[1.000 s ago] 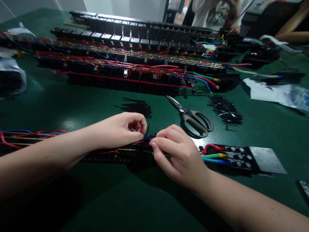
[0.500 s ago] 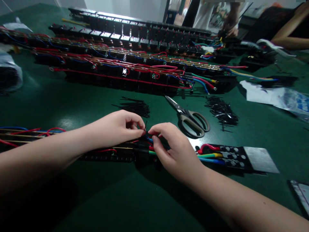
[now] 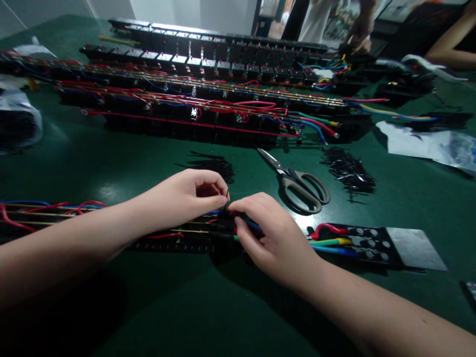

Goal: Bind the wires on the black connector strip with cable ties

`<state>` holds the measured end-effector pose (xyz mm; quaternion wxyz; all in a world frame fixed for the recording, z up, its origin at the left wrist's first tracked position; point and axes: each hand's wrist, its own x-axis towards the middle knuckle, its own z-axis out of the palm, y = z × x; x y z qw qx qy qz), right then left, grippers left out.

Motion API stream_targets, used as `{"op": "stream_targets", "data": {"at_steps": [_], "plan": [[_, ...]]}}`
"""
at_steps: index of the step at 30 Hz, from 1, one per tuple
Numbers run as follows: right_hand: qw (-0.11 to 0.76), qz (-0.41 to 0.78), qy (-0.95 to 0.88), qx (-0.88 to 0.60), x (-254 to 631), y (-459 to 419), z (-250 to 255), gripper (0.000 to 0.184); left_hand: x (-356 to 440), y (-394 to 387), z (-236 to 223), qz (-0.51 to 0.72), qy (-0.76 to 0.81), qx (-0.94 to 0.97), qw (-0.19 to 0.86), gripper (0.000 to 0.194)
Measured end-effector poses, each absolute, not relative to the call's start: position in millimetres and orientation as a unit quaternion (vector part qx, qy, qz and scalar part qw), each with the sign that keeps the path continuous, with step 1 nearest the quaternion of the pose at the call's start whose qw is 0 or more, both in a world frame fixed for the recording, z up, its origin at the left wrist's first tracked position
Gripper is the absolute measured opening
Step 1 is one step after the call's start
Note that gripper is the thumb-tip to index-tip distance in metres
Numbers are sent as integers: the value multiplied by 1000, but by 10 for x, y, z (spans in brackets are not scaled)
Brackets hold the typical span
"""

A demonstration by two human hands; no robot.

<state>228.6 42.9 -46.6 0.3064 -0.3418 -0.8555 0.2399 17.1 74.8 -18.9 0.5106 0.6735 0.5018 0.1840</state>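
While left hand (image 3: 195,195) pinches black tie (image 3: 227,195), grip of right hand (image 3: 277,233) unclear; green table (image 3: 122,161), pale wall (image 3: 193,15) beyond.

Shows a bare left forearm (image 3: 85,233) and a bare right forearm (image 3: 383,312), both uncovered right out to the picture's edges. Looks slender and smooth, narrowest at the wrists and gradually broader toward the elbows, which lie outside the frame. Ends in an ungloved left hand (image 3: 186,196) and an ungloved right hand (image 3: 277,235), each with slim, tapering fingers and a softly rounded back. Bears a small dark spot (image 3: 424,321) on the right forearm, near the lower right corner. Catches light along the upper surfaces, darkens to shade underneath.
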Motion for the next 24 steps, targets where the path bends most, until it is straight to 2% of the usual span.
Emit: {"op": "stream_targets", "data": {"at_steps": [17,24], "plan": [[283,250,-862,-339,2293,425,-473,18,151,726,-212,193,496,690,491,9],[284,237,-866,-336,2278,421,-478,19,179,736,-194,185,510,705,457,15]]}}
